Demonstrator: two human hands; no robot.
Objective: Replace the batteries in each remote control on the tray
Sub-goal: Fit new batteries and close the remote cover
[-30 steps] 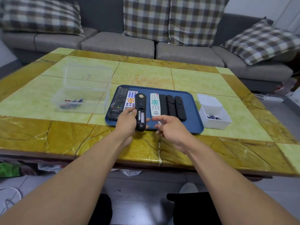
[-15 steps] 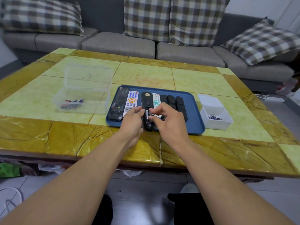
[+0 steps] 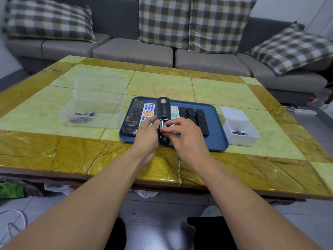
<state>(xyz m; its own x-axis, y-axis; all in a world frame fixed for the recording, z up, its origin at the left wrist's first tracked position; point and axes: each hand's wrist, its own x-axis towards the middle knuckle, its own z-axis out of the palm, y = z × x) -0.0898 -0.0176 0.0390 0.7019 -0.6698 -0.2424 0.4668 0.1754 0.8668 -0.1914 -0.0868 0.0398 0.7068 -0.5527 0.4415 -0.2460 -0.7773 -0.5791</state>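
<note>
The black remote (image 3: 163, 112) lies back-up, long axis pointing away; left hand (image 3: 146, 135) grips it, right hand (image 3: 187, 136) pinches a battery (image 3: 163, 123).

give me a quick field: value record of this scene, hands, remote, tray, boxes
left hand: grips the black remote from its left side
right hand: fingertips pinch at the battery in the open compartment
remote's state: back up, cover off
tray: blue, holds the other remotes in a row
clear box: left of tray, lid up, batteries inside
white box: right of tray, batteries inside
</note>
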